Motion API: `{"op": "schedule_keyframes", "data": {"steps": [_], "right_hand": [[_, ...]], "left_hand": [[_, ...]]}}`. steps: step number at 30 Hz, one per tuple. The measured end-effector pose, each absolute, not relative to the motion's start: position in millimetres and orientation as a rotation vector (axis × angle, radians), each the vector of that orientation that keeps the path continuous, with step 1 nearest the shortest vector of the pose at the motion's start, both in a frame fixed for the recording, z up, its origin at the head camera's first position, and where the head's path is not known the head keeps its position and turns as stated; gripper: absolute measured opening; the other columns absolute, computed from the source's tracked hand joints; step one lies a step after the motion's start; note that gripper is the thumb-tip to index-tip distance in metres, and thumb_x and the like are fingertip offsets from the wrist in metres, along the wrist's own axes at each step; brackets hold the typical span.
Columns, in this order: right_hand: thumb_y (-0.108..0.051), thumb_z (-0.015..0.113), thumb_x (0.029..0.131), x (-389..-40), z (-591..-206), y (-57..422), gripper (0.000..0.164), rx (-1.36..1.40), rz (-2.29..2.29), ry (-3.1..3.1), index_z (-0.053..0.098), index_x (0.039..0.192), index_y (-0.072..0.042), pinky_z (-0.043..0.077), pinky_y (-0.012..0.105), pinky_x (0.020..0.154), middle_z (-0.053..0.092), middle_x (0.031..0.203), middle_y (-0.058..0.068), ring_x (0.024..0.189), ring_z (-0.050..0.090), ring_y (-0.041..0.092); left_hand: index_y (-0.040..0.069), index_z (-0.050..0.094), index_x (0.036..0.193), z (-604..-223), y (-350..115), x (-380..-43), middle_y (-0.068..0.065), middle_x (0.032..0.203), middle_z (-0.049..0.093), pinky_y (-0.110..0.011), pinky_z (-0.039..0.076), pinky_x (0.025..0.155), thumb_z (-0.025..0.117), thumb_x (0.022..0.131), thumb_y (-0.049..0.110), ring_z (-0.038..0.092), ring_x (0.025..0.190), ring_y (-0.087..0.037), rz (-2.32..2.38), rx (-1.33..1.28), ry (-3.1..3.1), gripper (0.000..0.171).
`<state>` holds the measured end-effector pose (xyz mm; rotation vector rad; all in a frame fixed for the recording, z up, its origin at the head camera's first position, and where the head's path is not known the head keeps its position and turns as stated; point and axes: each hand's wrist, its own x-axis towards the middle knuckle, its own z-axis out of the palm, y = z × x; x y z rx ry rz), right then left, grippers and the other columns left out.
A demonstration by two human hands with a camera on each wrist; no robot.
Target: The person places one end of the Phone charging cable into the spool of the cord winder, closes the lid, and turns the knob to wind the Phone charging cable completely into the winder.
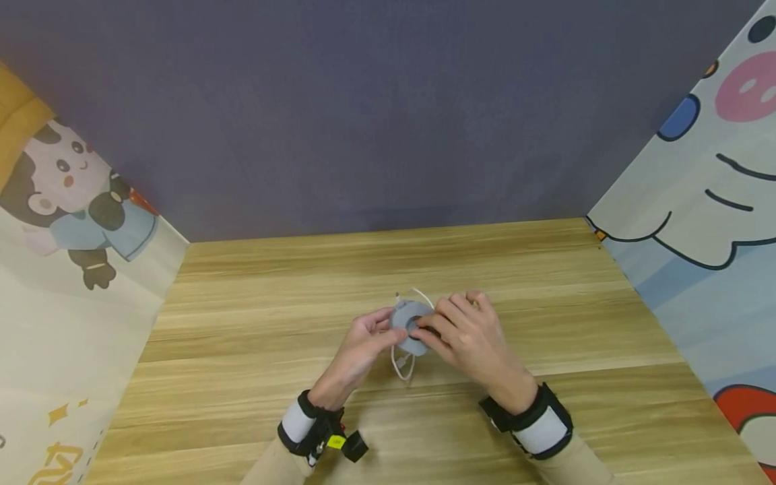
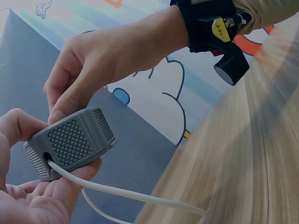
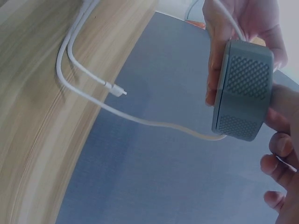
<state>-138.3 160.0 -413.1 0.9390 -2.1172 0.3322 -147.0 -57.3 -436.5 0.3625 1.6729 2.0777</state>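
A grey many-sided cable winder (image 1: 409, 310) with diamond-textured sides is held above the table. My left hand (image 1: 362, 345) grips it from the left, thumb on the upper face and fingers beneath. From the right, my right hand (image 1: 471, 337) reaches in, its thumb and index finger at the round centre of that face; the fingertips partly hide this centre. White cable (image 3: 149, 123) leaves the winder (image 3: 245, 88) through openings on two sides. One end carries a small white plug (image 3: 117, 90), hanging in a loop below. In the left wrist view, cable runs out from a slot in the winder (image 2: 72, 142).
The wood-grain table (image 1: 254, 289) lies under both hands. A dark grey-blue panel (image 1: 388, 121) stands along its back edge, with cartoon-printed walls at left and right. Each wrist wears a black and white strap (image 1: 541, 423); a small black camera (image 1: 354, 446) sticks out from the left one.
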Motion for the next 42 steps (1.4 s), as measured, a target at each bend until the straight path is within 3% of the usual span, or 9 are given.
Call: {"op": "schedule_keyframes", "data": {"steps": [10,42], "right_hand": [[-0.040,0.056,0.107,-138,-416,154,0.039,0.898,0.344,-2.074,0.070,0.086,-0.010,0.041,0.043,0.073,0.060,0.081,0.003,0.071,0.055,0.022],[-0.036,0.052,0.104,-135,-422,145,0.040,0.732,0.480,-2.177,0.059,0.073,-0.012,0.043,0.042,0.074,0.056,0.072,0.001,0.068,0.054,0.021]], "left_hand": [[-0.015,0.039,0.149,-435,-57,-146,-0.032,0.145,0.054,-0.030,0.058,0.097,0.061,0.097,0.008,0.068,0.116,-0.017,2.103,0.380,1.665,0.061],[-0.013,0.046,0.146,-436,-52,-144,-0.031,0.142,0.057,-0.027,0.057,0.096,0.064,0.095,0.007,0.069,0.112,-0.012,2.156,0.360,1.690,0.058]]}}
